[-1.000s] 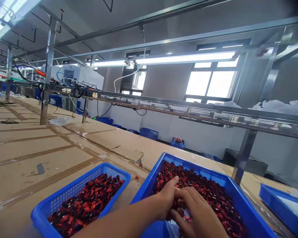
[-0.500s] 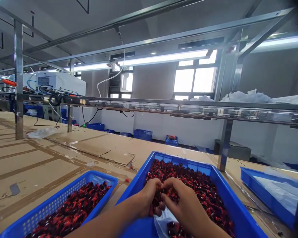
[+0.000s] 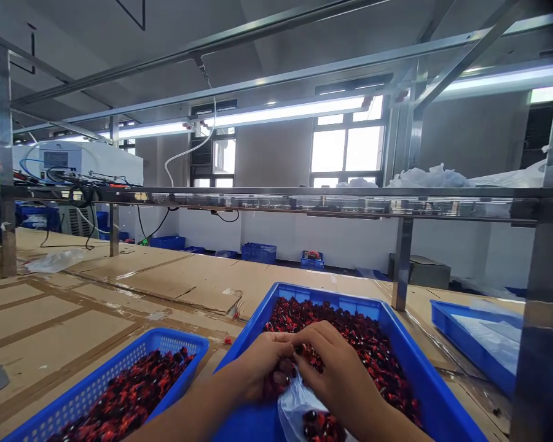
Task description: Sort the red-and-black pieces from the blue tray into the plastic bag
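Observation:
A large blue bin in front of me is heaped with small red and black parts. Both my hands are inside it, close together. My left hand is curled around a handful of the parts. My right hand is closed in a pinch over the parts, right beside the left one. Just under the two hands lies a clear plastic bag with a few of the same parts showing in it. What my right fingers grip is hidden.
A smaller blue basket of the same parts sits at the lower left on the cardboard-covered table. A shallow blue tray with clear plastic lies at the right. Steel posts and a shelf rail cross behind.
The view has swung right and levelled. My hands have stayed together in the bin, lifting slightly, and the clear bag has come into view beneath them.

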A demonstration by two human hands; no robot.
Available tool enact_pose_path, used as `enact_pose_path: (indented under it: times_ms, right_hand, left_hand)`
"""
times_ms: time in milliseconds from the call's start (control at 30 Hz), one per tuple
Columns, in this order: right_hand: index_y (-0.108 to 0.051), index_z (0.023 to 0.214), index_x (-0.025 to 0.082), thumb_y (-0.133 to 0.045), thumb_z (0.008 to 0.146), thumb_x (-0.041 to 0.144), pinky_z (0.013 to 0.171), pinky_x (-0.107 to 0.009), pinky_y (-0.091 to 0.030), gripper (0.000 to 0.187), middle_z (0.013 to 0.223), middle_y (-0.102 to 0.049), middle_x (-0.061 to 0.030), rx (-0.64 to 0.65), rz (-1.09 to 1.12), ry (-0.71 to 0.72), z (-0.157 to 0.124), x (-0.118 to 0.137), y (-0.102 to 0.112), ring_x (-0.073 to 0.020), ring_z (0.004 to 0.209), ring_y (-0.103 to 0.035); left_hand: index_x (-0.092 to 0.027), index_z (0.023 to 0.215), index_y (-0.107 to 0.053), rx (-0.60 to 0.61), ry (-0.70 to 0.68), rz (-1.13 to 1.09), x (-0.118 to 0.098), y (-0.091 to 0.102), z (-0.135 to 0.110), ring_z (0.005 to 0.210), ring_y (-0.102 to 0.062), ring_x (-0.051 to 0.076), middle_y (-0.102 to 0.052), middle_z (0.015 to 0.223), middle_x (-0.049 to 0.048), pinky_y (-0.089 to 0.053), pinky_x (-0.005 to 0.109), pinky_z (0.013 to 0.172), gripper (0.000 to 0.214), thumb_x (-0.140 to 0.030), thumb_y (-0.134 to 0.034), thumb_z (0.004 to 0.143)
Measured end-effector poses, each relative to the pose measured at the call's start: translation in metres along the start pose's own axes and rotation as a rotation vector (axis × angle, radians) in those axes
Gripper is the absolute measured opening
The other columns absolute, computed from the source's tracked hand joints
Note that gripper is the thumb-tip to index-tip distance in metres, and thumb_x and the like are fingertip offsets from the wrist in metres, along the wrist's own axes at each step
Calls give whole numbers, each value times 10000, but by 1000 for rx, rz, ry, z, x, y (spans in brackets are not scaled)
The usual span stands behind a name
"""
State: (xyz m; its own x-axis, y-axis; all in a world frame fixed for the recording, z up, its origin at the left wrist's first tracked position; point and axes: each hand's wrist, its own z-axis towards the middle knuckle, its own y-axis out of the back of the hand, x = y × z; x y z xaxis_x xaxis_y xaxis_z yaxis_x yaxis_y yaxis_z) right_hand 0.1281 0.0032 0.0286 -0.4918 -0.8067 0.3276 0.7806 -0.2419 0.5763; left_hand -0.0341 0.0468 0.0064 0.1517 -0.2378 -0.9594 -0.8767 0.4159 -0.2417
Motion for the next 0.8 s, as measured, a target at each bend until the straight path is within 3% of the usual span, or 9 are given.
enact_pose_path:
  times_ms: [67,133,233,300,367,467,533,633,800]
  right_hand:
    - [-606,920,218,-530,811,118,760,-319,-466,167,907,-648,-44,-22,60,-112,2,0,4,-203,845,-586]
    - [-555,888,220,-451,819,157,600,-275,-451,139,739,-622,-5,1,233,-334,3,-2,7,-170,645,-569]
    - [-448,777,234,-316,783,153,406,-222,-288,155,498,-423,76,57,539,-624,4,-8,10,-125,397,-371]
    - [-432,720,228,-345,749,151,431,-215,-257,119,515,-382,77,36,508,-588,5,-12,12,-114,434,-346]
    - [-490,715,214,-437,758,175,484,-219,-262,78,552,-408,68,38,304,-481,6,-14,13,-115,510,-379]
    - [-562,706,198,-556,808,309,497,-228,-250,151,543,-450,58,145,106,-496,6,-17,11,-117,524,-404]
    - [-563,666,186,-572,826,379,489,-225,-253,251,545,-468,49,230,159,-550,5,-19,9,-111,512,-403]
    - [-573,654,177,-599,817,363,484,-217,-250,249,538,-436,58,320,308,-562,4,-21,6,-97,502,-366]
    - [-656,716,170,-639,796,320,491,-217,-225,171,540,-368,71,235,365,-533,6,-19,6,-94,516,-311]
  left_hand:
    - [-181,844,-547,-6,-15,4,-3,-1,-3,427,-243,32,-370,572,-87,-142,165,391,300,-331,-738,667]
    - [-179,879,-545,-23,-35,7,-5,-2,-5,442,-257,30,-380,606,-84,-142,166,393,393,-446,-765,692]
    - [-185,948,-536,-62,-80,-4,-8,-3,-6,450,-259,26,-375,625,-94,-144,166,396,514,-512,-806,658]
    - [-183,971,-535,-78,-107,-10,-8,-3,-6,442,-239,22,-358,611,-105,-144,166,396,555,-524,-820,638]
    - [-176,969,-540,-83,-127,0,-8,-3,-5,430,-215,20,-342,586,-114,-147,169,394,565,-540,-816,636]
    - [-168,970,-558,-84,-157,46,-9,-4,-5,412,-209,22,-341,550,-120,-156,174,383,581,-549,-822,620]
    - [-162,975,-574,-83,-187,87,-9,-5,-6,408,-241,24,-391,552,-107,-174,176,376,595,-548,-831,603]
    - [-151,984,-596,-83,-237,132,-8,-7,-7,407,-295,29,-472,575,-77,-212,178,371,605,-549,-834,595]
    - [-144,1080,-593,-29,-290,55,-7,-8,-7,414,-285,35,-469,570,-67,-219,176,369,627,-591,-767,676]
